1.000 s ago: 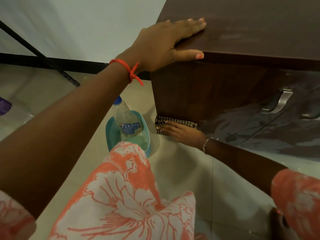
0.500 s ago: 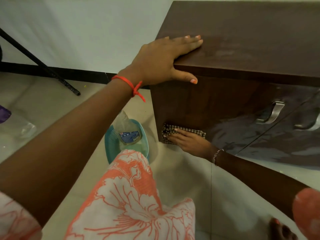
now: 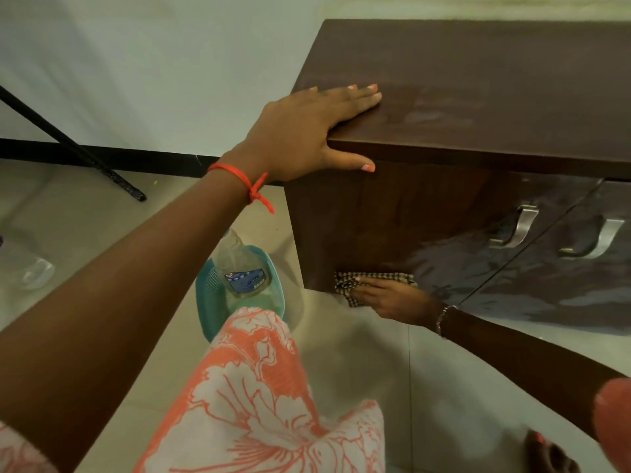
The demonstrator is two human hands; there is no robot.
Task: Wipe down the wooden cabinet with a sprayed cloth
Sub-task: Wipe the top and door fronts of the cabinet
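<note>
Step in hand: I am wiping the lower edge of the cabinet (image 3: 392, 216) side panel, close to the floor (image 3: 358, 363).
Left hand (image 3: 307, 131): open and flat, palm on the cabinet top at its corner, thumb hooked over the front edge; it grips nothing and serves as a brace.
Right hand (image 3: 389, 298): fingers spread flat, pressing the cloth (image 3: 372, 279) against the panel.
Cloth: checked, bunched under the fingers, touching the panel just above the floor.
Spray bottle (image 3: 239, 268): lying in a teal basket (image 3: 208, 295) beside the cabinet.
Next move: I judge a sideways stroke toward the doors, with steady pressure and the brace kept.
</note>
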